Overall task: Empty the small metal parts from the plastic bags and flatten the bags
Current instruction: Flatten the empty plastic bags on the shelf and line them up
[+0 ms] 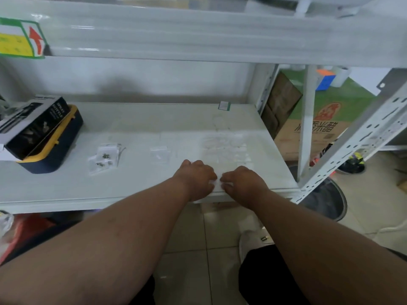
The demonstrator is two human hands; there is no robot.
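My left hand (197, 179) and my right hand (243, 182) are side by side near the front edge of the white shelf (143, 119). Both pinch one small clear plastic bag (218, 183) between their fingertips; most of it is hidden by the fingers. Just behind the hands lies a spread of flat clear bags (224, 148). Two more empty-looking clear bags (160, 153) lie in the middle. To the left sit clear bags holding small dark metal parts (103, 158).
A yellow and navy case (55, 148) with a black box (33, 126) on top stands at the shelf's left end. An upper shelf (198, 34) hangs overhead. A perforated upright (356, 146) rises at the right. Cardboard boxes (319, 122) stand beyond it.
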